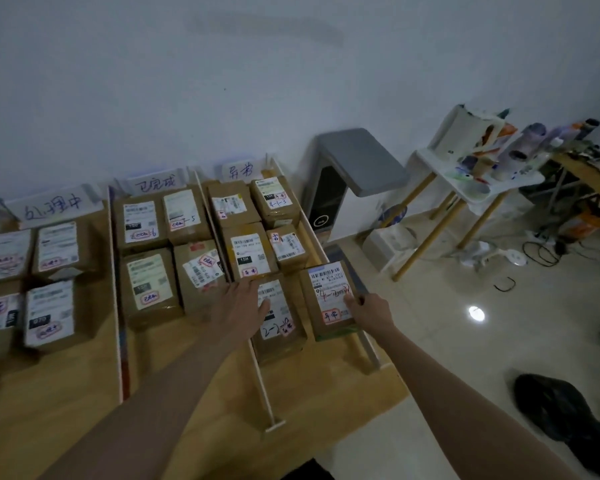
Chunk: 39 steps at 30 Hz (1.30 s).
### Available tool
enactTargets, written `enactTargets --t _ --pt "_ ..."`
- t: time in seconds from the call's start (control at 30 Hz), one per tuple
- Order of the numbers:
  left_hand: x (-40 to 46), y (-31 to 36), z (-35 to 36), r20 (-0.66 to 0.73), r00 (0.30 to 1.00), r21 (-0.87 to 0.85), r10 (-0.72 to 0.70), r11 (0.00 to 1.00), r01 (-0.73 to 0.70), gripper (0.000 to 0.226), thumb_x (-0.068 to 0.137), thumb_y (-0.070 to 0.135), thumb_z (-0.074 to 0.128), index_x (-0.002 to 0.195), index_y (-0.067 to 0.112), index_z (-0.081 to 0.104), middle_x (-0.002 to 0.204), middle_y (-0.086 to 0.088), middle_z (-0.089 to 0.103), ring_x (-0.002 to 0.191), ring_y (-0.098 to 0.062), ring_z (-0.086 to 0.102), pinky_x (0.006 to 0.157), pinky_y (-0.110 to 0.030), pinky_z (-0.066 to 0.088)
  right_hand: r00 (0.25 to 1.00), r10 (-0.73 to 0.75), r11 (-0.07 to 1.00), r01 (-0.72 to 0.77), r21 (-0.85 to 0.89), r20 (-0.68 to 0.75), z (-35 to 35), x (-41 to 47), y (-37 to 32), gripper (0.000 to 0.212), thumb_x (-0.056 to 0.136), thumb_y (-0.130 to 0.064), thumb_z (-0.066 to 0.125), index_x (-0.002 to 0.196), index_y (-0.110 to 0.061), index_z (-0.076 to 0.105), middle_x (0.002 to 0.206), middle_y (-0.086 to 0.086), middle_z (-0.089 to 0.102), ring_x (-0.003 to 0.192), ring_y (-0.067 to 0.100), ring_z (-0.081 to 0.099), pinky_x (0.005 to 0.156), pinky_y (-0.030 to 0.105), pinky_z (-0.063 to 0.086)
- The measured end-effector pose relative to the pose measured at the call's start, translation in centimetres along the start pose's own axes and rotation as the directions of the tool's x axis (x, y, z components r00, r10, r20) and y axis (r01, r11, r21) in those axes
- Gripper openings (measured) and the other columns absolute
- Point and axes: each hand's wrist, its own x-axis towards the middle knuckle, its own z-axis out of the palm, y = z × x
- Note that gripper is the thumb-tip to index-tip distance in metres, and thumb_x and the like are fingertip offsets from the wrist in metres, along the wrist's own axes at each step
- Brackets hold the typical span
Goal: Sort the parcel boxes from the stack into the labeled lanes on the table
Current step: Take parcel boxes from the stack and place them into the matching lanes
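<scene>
The parcel box (pixel 329 299) sits at the near right end of the rightmost lane, tilted a little, against the lane's right rail (pixel 368 344). The right hand (pixel 371 313) grips its near right edge, thumb on the label. The left hand (pixel 241 306) lies flat with straight fingers on the neighbouring box (pixel 278 323) just to the left. Farther along, four more boxes fill that lane up to its handwritten sign (pixel 241 171). Two more lanes of boxes cover the wooden tabletop (pixel 187 386) to the left.
</scene>
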Motion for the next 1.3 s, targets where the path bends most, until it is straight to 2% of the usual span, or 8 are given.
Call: enactTargets --t 0.13,0.3,0.4,0.5,0.77,1.0,1.1,1.3 --pt "1.4 1.4 1.7 0.028 0.995 0.02 -0.091 0.996 0.09 0.05 0.101 0.049 0.034 0.137 0.017 0.047 0.138 -0.004 0.05 0.122 -0.02 0.052 0.105 -0.037 0.041 0.993 -0.068 0.997 0.07 -0.02 0.096 0.5 4.5 0.3 0.038 0.1 -0.041 0.049 0.085 -0.008 0.058 0.074 0.0 0.058 0.067 0.016 0.055 0.047 0.019 0.032" --pt "2.2 2.7 3.2 0.039 0.981 0.008 -0.191 0.982 0.191 0.049 0.101 0.048 0.034 0.136 0.017 0.049 0.137 -0.002 0.051 0.122 -0.019 0.052 0.106 -0.036 0.04 0.978 -0.078 0.997 0.081 -0.006 0.193 2.4 8.3 0.8 0.034 0.1 -0.039 0.051 0.084 -0.01 0.056 0.077 0.0 0.061 0.061 0.008 0.055 0.045 0.016 0.035" --pt "2.7 2.9 3.9 0.03 0.971 -0.036 -0.236 0.971 0.237 0.044 0.1 0.046 0.036 0.132 0.018 0.05 0.133 0.0 0.052 0.12 -0.017 0.052 0.105 -0.035 0.04 0.972 -0.068 0.997 0.076 -0.026 0.226 3.4 10.0 0.6 0.039 0.1 -0.041 0.049 0.098 -0.004 0.061 0.09 0.006 0.063 0.076 0.019 0.059 0.054 0.023 0.043" --pt "3.0 2.9 4.2 0.014 0.963 -0.053 -0.27 0.961 0.27 0.04 0.101 0.042 0.038 0.13 0.018 0.05 0.13 0.001 0.053 0.119 -0.016 0.051 0.104 -0.033 0.041 0.967 -0.055 0.997 0.066 -0.035 0.247 4.7 11.4 0.3 0.045 0.1 -0.043 0.047 0.108 -0.002 0.064 0.103 0.012 0.067 0.094 0.028 0.065 0.077 0.035 0.053" --pt "3.5 2.9 3.3 0.017 0.946 -0.04 -0.324 0.945 0.325 0.039 0.1 0.042 0.041 0.13 0.019 0.05 0.13 0.0 0.054 0.121 -0.018 0.052 0.105 -0.036 0.041 0.947 -0.095 0.987 0.13 -0.098 0.306 5.5 12.3 -0.6 0.041 0.102 -0.035 0.045 0.111 0.001 0.062 0.111 0.015 0.064 0.1 0.029 0.064 0.076 0.032 0.049" --pt "3.1 1.3 -0.7 -0.019 0.939 0.018 -0.344 0.939 0.344 0.045 0.1 0.043 0.029 0.123 0.015 0.056 0.126 -0.005 0.056 0.122 -0.026 0.053 0.108 -0.043 0.04 0.937 -0.32 0.939 0.333 -0.086 0.137 0.8 12.0 -4.6 0.031 0.099 -0.035 0.045 0.11 -0.009 0.056 0.105 0.009 0.063 0.096 0.029 0.065 0.082 0.047 0.056" --pt "1.8 -0.8 -3.4 -0.08 0.925 0.062 -0.37 0.925 0.375 0.051 0.099 0.045 0.025 0.131 0.016 0.052 0.137 -0.006 0.053 0.129 -0.025 0.047 0.112 -0.043 0.035 0.856 -0.516 0.841 0.512 -0.175 0.022 -1.4 10.3 -8.2 0.027 0.1 -0.032 0.045 0.118 -0.014 0.053 0.119 0.007 0.055 0.107 0.025 0.058 0.087 0.047 0.054" --pt "-4.6 -5.4 -8.9 -0.252 0.855 0.066 -0.453 0.873 0.482 0.048 0.102 0.043 0.033 0.137 0.015 0.05 0.14 -0.007 0.053 0.131 -0.025 0.045 0.114 -0.041 0.03 0.558 -0.83 0.529 0.772 -0.352 -0.022 -1.0 3.7 -15.8 0.037 0.103 -0.033 0.036 0.129 -0.012 0.049 0.13 0.007 0.053 0.123 0.025 0.049 0.105 0.042 0.041"
